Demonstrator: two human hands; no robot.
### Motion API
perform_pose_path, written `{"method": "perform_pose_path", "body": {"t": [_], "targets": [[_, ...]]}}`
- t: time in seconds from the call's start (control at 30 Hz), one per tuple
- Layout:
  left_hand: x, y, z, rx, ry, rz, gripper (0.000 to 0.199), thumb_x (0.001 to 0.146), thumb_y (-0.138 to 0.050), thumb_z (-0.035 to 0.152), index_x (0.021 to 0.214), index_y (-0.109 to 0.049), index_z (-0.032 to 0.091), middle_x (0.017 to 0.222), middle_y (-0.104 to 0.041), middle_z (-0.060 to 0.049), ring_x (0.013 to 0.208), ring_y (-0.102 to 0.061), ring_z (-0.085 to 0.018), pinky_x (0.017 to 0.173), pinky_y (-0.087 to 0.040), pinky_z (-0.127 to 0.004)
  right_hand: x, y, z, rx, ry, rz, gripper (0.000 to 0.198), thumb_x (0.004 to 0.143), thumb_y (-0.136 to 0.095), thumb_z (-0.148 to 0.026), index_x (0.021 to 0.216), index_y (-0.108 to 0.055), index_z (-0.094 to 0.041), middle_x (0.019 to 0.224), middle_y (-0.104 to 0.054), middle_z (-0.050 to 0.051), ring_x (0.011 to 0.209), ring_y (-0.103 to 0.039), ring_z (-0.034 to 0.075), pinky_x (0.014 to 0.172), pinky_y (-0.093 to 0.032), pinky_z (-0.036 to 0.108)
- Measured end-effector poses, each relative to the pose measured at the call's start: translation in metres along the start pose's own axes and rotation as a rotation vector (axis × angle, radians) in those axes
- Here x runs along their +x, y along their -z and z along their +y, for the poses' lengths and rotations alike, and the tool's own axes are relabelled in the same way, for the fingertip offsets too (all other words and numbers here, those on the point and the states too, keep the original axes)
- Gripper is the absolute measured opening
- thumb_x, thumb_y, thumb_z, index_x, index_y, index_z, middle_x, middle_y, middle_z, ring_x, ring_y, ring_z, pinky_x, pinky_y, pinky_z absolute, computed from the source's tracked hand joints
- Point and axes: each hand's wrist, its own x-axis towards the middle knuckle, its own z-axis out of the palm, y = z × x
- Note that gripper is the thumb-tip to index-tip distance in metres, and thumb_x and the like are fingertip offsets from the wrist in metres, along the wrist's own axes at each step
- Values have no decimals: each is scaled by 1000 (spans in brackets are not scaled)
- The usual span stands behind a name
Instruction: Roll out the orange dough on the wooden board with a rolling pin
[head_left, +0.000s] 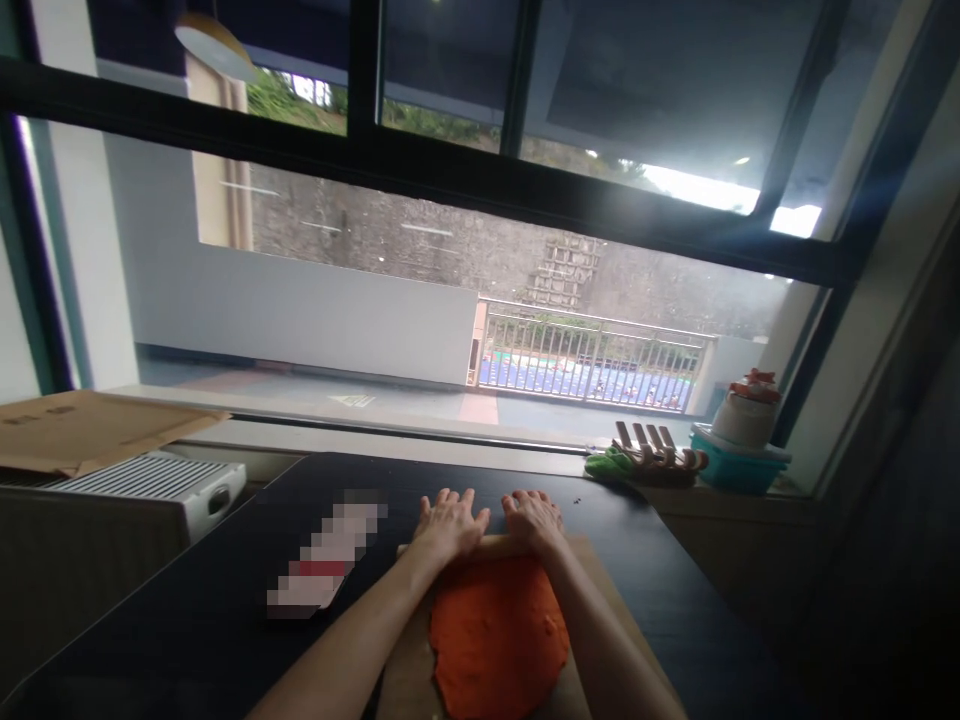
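Both arms reach forward over a dark table. A pale rolling pin [501, 546] lies crosswise at the far edge of a flattened orange sheet of clay or dough [499, 640]. My left hand [450, 522] rests on the left part of the pin, palm down, fingers stretched forward past it. On the right part lies my right hand [535, 518], also palm down with its fingers extended. The pin shows between the hands and at its left end. Under the orange sheet, which has an uneven outline, is a brown mat or board [405, 650].
A blurred-out flat pink-white item [326, 560] lies left on the table [645, 560]. Along the windowsill at right stand a green cloth-like item [609, 462], a brown rack [664, 458], a teal box [742, 460] and a white bottle [747, 412]. Brown paper [105, 425] covers a white unit at left.
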Motion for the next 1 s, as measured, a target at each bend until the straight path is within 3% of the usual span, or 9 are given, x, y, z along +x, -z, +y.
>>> {"method": "perform_pose_path", "body": {"t": [0.13,0.23,0.43,0.6,0.7,0.77,0.87,1.0], "targets": [[17,0,-6,-2,39,-27,65,85,-28,51,133,-47,12,132,-55,-19,129,-40,-34,103,-28,-60,13,-2,0,5,13,-31,47,94,-29,-46,115,-62,-21,121,-61,13,118,-49,29,94,-36,45],[10,-2,-3,-5,21,-56,64,86,-27,53,133,-47,14,135,-53,-17,129,-41,-33,103,-28,-61,1,0,2,3,27,-25,47,94,-30,-48,117,-61,-22,123,-60,12,119,-48,29,95,-36,44],[-49,1,14,9,-106,-31,63,89,-21,52,128,-54,14,136,-53,-16,133,-36,-32,109,-20,-58,-65,9,10,-13,56,36,39,96,-31,-36,108,-66,-23,127,-58,7,130,-40,24,104,-31,38],[-109,7,19,-34,-265,-37,62,90,-27,45,139,-41,9,147,-40,-15,140,-26,-28,115,-15,-50,-127,0,26,-58,95,136,45,96,-31,-32,131,-53,-16,143,-44,9,138,-28,22,112,-23,35],[-121,16,15,-74,-343,-113,59,92,-24,43,141,-40,14,149,-36,-12,142,-23,-25,116,-15,-49,-144,3,34,-68,120,125,48,94,-35,-32,136,-48,-12,146,-39,13,138,-28,24,112,-21,37],[-112,22,12,-87,-359,-176,57,93,-22,42,139,-43,17,150,-36,-10,142,-22,-26,115,-16,-51,-137,14,36,-16,140,40,44,95,-32,-32,127,-55,-14,141,-47,14,134,-36,24,109,-26,36],[-84,25,11,-98,-253,-177,53,93,-22,41,132,-52,23,148,-40,-9,140,-26,-27,112,-21,-52,-102,33,33,43,138,-24,45,98,-22,-31,103,-66,-20,118,-64,9,114,-56,19,96,-38,31],[-51,16,14,-89,-123,-103,53,92,-19,38,112,-66,24,132,-58,-10,132,-41,-29,104,-35,-51,-50,34,20,25,41,55,39,97,-26,-29,106,-63,-23,117,-62,8,110,-56,20,93,-39,32]]}}
